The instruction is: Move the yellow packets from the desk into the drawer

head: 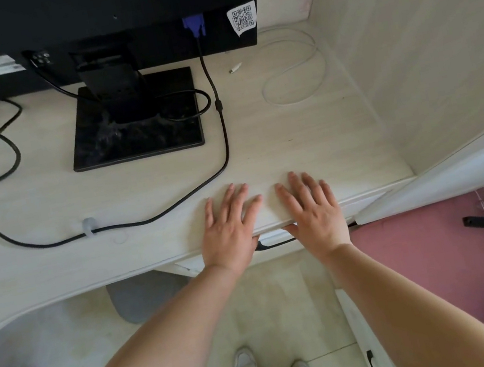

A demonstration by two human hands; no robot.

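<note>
My left hand point(229, 230) and my right hand point(313, 209) lie flat, palms down and fingers spread, on the front edge of the pale wooden desk point(291, 142). Neither hand holds anything. Just under the desk edge, below my hands, sits the white drawer front point(278, 249) with a dark handle point(274, 244); the drawer looks pushed in. No yellow packets show anywhere on the desk or elsewhere in view.
A black monitor point(96, 24) on a square stand point(136, 121) fills the back of the desk. Black cables point(221, 128) loop across the top; a white cable point(296, 76) coils at the right. A wall panel point(422, 38) bounds the right side. A second handle point(371, 361) shows lower down.
</note>
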